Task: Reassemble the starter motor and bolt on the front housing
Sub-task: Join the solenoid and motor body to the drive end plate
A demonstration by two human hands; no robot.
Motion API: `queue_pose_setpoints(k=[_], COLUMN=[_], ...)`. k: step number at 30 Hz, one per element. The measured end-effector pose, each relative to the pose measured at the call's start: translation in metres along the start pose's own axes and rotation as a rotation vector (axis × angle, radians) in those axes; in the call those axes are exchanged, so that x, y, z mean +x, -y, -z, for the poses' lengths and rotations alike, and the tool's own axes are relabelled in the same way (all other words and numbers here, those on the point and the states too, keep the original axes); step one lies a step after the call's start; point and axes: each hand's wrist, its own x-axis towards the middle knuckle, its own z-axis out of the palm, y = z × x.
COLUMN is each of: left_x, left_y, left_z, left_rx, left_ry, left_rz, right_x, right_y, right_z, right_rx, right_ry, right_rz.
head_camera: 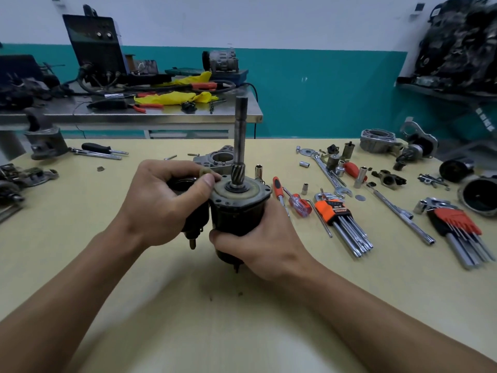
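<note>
The black starter motor body [236, 214] stands upright in the middle of the yellow table, its long shaft [240, 135] with a helical gear pointing up. My right hand [266, 238] is wrapped around its lower right side. My left hand [161, 203] holds the black solenoid [188, 189] against the motor's left side, thumb and forefinger pinching a small pale part [205, 172] at the top plate's edge. The grey front housing [215, 160] lies on the table just behind.
To the right lie screwdrivers [279, 192], an orange hex key set [338, 222], a second hex key set [457, 230], a spanner [328, 170], sockets and loose parts. More starter parts [376, 140] sit far right; a vice [44, 141] at far left.
</note>
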Motion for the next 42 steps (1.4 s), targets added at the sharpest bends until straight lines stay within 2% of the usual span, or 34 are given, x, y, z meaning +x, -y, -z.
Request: queue_pose_setpoints(k=[9, 13, 19, 24, 28, 36, 40, 42], left_x=[-0.003, -0.004, -0.004, -0.004, -0.003, -0.013, -0.015, -0.016], left_y=[0.008, 0.009, 0.010, 0.008, 0.007, 0.008, 0.006, 0.007], left_z=[-0.025, -0.025, -0.016, -0.020, -0.021, -0.016, -0.020, -0.022], left_rx=[-0.120, -0.105, -0.114, -0.115, -0.110, -0.022, -0.103, -0.135], left_ry=[-0.142, -0.105, -0.058, -0.072, -0.072, -0.052, -0.075, -0.080], left_rz=[0.196, 0.248, 0.277, 0.286, 0.238, 0.003, -0.005, -0.013], right_x=[-0.004, -0.004, -0.002, -0.003, -0.004, -0.004, -0.009, -0.007], right_y=[-0.001, 0.001, 0.007, 0.005, 0.004, -0.011, -0.012, -0.011], right_z=[0.003, 0.007, 0.006, 0.004, 0.005, 0.010, 0.013, 0.006], right_rx=[0.003, 0.003, 0.006, -0.017, -0.034, 0.218, 0.506, 0.638], right_ry=[-0.136, -0.100, -0.042, -0.110, -0.108, 0.041, 0.133, 0.080], right_rz=[-0.137, -0.235, -0.273, -0.269, -0.160, 0.073, 0.024, -0.031])
